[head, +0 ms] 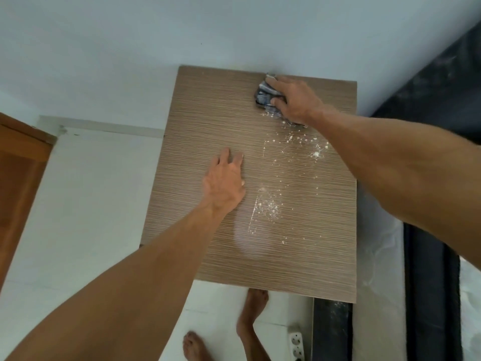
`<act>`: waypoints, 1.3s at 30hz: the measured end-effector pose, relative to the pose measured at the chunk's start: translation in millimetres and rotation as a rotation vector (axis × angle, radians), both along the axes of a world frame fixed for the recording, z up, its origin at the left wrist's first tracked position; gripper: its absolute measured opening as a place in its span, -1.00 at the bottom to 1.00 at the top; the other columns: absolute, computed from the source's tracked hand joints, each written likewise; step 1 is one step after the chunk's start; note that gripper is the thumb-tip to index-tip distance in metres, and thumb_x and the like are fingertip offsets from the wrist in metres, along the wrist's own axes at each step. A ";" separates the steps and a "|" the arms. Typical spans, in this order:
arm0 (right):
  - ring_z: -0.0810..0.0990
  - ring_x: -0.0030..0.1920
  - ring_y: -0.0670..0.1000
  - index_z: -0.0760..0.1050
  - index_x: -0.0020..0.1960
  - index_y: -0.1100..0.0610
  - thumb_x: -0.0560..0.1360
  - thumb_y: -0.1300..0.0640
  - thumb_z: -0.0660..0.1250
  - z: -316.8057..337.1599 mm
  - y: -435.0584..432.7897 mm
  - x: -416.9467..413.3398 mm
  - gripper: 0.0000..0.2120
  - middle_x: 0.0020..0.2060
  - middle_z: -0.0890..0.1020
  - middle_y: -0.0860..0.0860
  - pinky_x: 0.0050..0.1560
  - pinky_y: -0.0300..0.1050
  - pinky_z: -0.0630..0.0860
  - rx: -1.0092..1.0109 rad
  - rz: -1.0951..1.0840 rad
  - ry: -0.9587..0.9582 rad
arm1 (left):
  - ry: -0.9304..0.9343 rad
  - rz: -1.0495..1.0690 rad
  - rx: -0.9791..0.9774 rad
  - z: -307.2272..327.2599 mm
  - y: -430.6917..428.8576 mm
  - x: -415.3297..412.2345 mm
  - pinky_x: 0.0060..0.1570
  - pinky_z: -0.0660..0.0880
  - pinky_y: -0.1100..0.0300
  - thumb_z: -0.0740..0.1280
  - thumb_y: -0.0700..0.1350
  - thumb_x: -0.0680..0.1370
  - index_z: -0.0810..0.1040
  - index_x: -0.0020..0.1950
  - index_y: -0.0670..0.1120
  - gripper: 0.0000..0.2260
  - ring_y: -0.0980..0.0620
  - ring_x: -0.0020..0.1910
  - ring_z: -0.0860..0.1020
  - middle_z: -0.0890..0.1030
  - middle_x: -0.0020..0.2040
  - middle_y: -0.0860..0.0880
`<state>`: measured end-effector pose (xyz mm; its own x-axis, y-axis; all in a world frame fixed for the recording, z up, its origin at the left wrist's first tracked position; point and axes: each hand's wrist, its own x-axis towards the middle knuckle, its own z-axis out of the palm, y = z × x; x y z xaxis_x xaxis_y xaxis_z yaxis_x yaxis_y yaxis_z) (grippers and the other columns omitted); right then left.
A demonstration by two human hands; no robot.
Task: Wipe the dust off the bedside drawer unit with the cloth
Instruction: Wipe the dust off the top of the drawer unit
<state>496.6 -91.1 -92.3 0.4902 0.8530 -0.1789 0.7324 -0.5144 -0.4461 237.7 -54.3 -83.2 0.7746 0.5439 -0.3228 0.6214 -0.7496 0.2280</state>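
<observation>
While left hand point(226, 182) lies flat, open, right hand point(292, 100) clutches cloth point(264, 96), far corner

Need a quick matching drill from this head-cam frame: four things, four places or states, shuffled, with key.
Things:
1. cloth
2. left hand
3. white dust
4. power strip

Places or states:
A. lies on the floor by the bed frame
B. rests flat on the drawer unit top
C. bunched under the right hand near the back edge
D. scattered over the right half of the top

Pairs: 1-C, 2-B, 3-D, 4-A
</observation>
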 end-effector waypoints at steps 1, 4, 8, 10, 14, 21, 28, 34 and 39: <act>0.24 0.50 0.21 0.17 0.57 0.02 0.63 0.07 0.22 -3.3 -2.5 -0.5 -0.47 0.55 0.23 0.08 0.52 0.18 0.10 -0.024 0.012 -0.015 | 0.005 -0.001 -0.007 -0.1 -0.1 -0.1 0.32 0.41 -0.10 0.41 -0.09 0.51 0.19 0.53 -0.01 -0.35 -0.15 0.43 0.28 0.14 0.55 -0.14; 0.11 0.55 0.19 0.12 0.58 -0.02 0.67 -0.04 0.08 -15.1 -15.5 -15.8 -0.51 0.59 0.10 0.11 0.53 0.13 0.02 -0.028 0.051 -0.088 | 0.015 0.005 -0.014 1.2 0.3 0.6 0.32 0.41 -0.12 0.42 -0.09 0.51 0.18 0.54 -0.01 -0.33 -0.16 0.44 0.26 0.13 0.56 -0.14; 0.05 0.57 0.17 0.03 0.59 -0.09 0.68 -0.11 -0.09 -21.4 -39.7 -59.4 -0.51 0.60 0.05 0.07 0.53 0.22 0.03 -0.090 0.051 -0.189 | 0.028 0.017 -0.027 1.5 2.6 0.7 0.34 0.38 -0.13 0.42 -0.07 0.51 0.18 0.55 0.01 -0.33 -0.15 0.46 0.23 0.14 0.56 -0.11; 0.07 0.56 0.17 0.04 0.59 -0.09 0.68 -0.10 -0.06 -22.8 -51.9 -82.1 -0.51 0.60 0.06 0.07 0.52 0.23 0.05 -0.094 0.055 -0.218 | 0.024 0.016 -0.035 1.0 5.4 -0.5 0.35 0.37 -0.11 0.42 -0.04 0.51 0.19 0.54 0.02 -0.34 -0.14 0.46 0.24 0.16 0.56 -0.09; 0.09 0.56 0.19 0.08 0.59 -0.06 0.67 -0.06 0.03 -24.8 -77.0 -127.9 -0.51 0.59 0.11 0.09 0.52 0.25 0.06 -0.066 0.094 -0.208 | -0.012 0.004 -0.037 1.5 9.0 -4.8 0.35 0.34 -0.05 0.44 -0.05 0.49 0.27 0.50 0.01 -0.37 -0.12 0.46 0.26 0.21 0.54 -0.07; 0.25 0.50 0.25 0.28 0.53 0.00 0.62 0.08 0.22 -26.6 -119.3 -213.4 -0.52 0.53 0.27 0.13 0.46 0.20 0.19 0.029 0.093 -0.170 | -0.071 -0.041 -0.039 -2.6 6.8 -30.8 0.37 0.33 0.03 0.37 -0.22 0.48 0.39 0.43 -0.10 -0.49 -0.18 0.40 0.35 0.33 0.47 -0.14; 0.46 0.30 0.31 0.45 0.42 0.08 0.48 0.26 0.42 -30.8 -149.3 -285.5 -0.48 0.42 0.43 0.19 0.26 0.25 0.43 0.139 0.091 -0.163 | -0.058 -0.056 -0.046 -1.8 -6.6 -64.4 0.35 0.33 0.03 0.36 -0.20 0.52 0.37 0.45 -0.08 -0.50 -0.15 0.40 0.34 0.33 0.47 -0.12; 0.50 0.16 0.27 0.46 0.41 0.05 0.40 0.36 0.47 -33.6 -165.3 -331.7 -0.38 0.40 0.46 0.15 0.09 0.27 0.51 0.147 0.085 -0.119 | -0.033 -0.096 -0.028 2.6 -25.6 -87.9 0.31 0.35 0.03 0.38 -0.20 0.52 0.34 0.47 -0.09 -0.47 -0.17 0.38 0.36 0.32 0.47 -0.13; 0.50 0.01 0.20 0.51 0.35 0.08 0.31 0.43 0.51 -25.4 -180.6 -361.0 -0.34 0.32 0.52 0.12 0.03 0.15 0.56 0.182 0.154 -0.125 | -0.025 -0.108 -0.014 3.5 -34.8 -101.9 0.32 0.35 0.02 0.33 -0.24 0.55 0.32 0.48 -0.08 -0.49 -0.16 0.42 0.32 0.28 0.51 -0.12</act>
